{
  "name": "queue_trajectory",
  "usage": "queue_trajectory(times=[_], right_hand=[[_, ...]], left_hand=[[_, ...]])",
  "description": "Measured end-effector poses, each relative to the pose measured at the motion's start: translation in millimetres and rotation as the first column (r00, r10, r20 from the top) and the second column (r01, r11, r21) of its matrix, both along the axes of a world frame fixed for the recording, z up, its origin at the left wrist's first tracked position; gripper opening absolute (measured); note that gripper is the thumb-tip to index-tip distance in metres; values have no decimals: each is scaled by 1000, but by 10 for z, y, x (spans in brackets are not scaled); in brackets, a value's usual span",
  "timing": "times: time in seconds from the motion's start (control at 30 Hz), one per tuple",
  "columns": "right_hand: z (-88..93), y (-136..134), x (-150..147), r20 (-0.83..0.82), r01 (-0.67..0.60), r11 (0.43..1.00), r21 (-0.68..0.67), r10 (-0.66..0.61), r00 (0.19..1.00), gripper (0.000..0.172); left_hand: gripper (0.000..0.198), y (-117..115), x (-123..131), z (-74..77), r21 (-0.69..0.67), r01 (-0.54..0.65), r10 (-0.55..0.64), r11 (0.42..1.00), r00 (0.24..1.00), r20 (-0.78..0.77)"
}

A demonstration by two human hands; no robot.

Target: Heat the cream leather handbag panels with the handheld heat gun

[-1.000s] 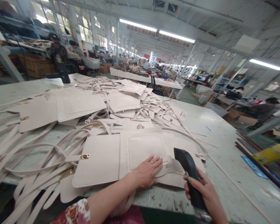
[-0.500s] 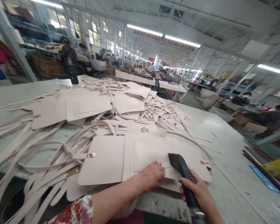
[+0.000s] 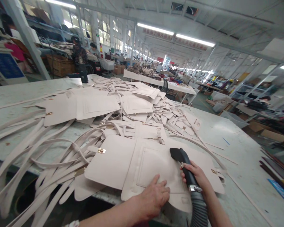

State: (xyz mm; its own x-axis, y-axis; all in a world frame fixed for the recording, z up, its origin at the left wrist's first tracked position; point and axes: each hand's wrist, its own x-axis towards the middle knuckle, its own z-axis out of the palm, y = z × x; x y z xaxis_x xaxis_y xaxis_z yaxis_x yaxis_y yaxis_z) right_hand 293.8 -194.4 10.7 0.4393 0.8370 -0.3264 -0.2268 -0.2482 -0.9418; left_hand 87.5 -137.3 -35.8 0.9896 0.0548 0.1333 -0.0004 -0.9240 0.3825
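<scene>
Right hand (image 3: 196, 175), right of lower centre, wraps round a black nozzle (image 3: 183, 159) with a small silvery part near the fingertips; its wide head points up-left, over the right part of the cream bag piece (image 3: 111, 160). Metal clamp (image 3: 195, 188) joins nozzle to ribbed grey hose (image 3: 198, 208), which runs off the bottom edge. Left hand (image 3: 156, 195), bottom centre, grips nothing, fingers spread, fingertips touching the bag piece's stitched middle near its lower edge. Bag piece lies spread across lower centre, stitched rectangle in the middle, bulging a bit on the right side; gold clasp (image 3: 101, 151) at left end, another gold fitting (image 3: 214, 171) at right end. Loose cream straps (image 3: 54, 164) loop over lower left, some hanging past the edge of the pale green surface (image 3: 232, 126). More cream pieces and straps piled behind, mid-frame, one wide flat piece (image 3: 98, 107) left of centre. Thin blue strip (image 3: 226, 141) right of pile. Upper left: person in dark patterned clothing (image 3: 79, 53), cardboard box (image 3: 60, 65) just beside. Chair back (image 3: 165, 85) near upper centre.
</scene>
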Motion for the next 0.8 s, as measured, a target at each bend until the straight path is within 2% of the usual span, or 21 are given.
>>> queue_trajectory(times=[0.17,0.23,0.33,0.43,0.5,0.57,0.63,0.73,0.8], right_hand=[[4,97,203,29,75,996,42,-76,997,36],[58,0,250,54,112,992,53,-115,992,41],[211,-248,211,95,124,991,49,-129,987,47],[389,-439,29,160,89,996,-12,-86,983,52],[471,-449,-158,167,58,998,-31,-52,985,66],[502,-354,-381,118,-28,999,-30,31,993,79],[489,-188,-615,37,-188,982,-33,189,981,85],[431,88,-910,0,-435,896,-89,437,899,84],[399,239,-1024,35,-493,861,-126,501,865,83]], left_hand=[[7,-11,-48,8,0,-7,7,1000,1000,28],[10,9,-56,61,-21,1,0,1000,999,45],[31,89,-38,189,-39,-18,21,999,996,82],[41,213,-35,272,11,-195,192,981,973,125],[45,288,-87,243,48,-309,302,950,946,114],[50,331,-194,149,75,-316,310,946,947,84],[52,334,-323,29,75,-266,259,961,961,91],[47,296,-460,-117,25,-233,225,972,959,174],[43,272,-483,-171,-8,-237,233,971,945,230]])
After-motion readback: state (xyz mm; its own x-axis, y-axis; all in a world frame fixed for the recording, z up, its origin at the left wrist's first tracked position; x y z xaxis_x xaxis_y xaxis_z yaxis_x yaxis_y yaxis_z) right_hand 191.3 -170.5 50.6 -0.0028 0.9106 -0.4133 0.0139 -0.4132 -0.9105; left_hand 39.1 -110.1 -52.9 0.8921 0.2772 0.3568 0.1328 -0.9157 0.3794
